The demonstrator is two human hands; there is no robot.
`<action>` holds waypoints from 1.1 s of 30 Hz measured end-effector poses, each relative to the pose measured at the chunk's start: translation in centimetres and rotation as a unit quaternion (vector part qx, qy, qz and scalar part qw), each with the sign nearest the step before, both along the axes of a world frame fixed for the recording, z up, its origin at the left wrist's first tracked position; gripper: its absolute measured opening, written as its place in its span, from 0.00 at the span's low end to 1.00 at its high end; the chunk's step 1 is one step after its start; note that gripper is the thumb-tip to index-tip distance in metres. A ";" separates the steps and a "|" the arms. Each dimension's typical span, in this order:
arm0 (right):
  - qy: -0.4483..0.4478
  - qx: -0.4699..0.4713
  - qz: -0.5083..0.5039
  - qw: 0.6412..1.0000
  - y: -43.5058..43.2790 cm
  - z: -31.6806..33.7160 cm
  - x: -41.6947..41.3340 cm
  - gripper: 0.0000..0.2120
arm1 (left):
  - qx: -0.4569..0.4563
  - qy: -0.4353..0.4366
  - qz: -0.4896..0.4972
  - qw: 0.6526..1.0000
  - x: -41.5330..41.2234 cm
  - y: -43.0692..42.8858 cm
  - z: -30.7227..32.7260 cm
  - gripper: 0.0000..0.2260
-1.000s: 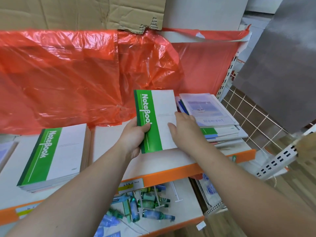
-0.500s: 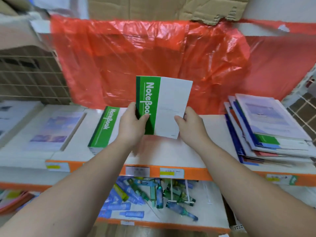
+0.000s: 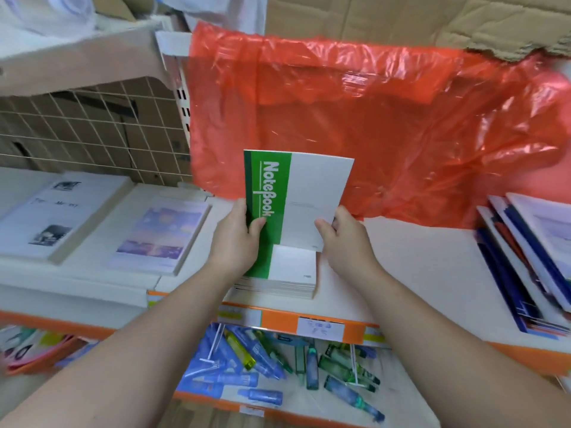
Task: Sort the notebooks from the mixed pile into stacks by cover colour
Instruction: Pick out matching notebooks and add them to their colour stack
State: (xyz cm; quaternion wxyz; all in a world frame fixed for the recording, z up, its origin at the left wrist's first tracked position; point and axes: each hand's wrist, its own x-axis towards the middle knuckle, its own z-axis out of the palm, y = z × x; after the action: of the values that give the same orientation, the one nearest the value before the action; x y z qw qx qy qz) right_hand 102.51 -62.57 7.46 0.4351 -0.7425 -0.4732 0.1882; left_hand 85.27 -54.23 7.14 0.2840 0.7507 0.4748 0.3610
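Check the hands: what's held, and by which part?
One green-and-white notebook, held upright over the green stack. Left hand grips its lower green spine edge, thumb on the cover; right hand pinches the lower right white edge.

Light is bright, even and soft, falling from above. The green notebook (image 3: 309, 193) at the grip is sharp, its lettering crisp; the left hand (image 3: 238, 242) and right hand (image 3: 343, 242) that hold it cast only a faint shadow on the green stack (image 3: 293, 270) just beneath. White glare streaks the red plastic sheet (image 3: 386, 118) above and right of the grip. Far right, the mixed pile (image 3: 522, 261) is smeared with blur; far left, the wire grid (image 3: 92, 134) bows with wide-angle distortion. The pens (image 3: 247, 366) below are soft.
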 end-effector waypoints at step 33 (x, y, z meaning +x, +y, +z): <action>-0.058 -0.171 -0.048 0.982 2.8 -5.8 -0.5 0.15 | -0.071 0.169 -0.012 0.983 -2.1 2.9 -3.8 0.19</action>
State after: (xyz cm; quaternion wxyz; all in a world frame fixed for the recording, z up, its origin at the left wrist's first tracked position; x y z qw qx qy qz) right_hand 102.01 -59.74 1.70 0.2822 -0.8372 -0.4228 0.2016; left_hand 83.15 -51.37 3.36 0.2570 0.7844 0.5313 0.1907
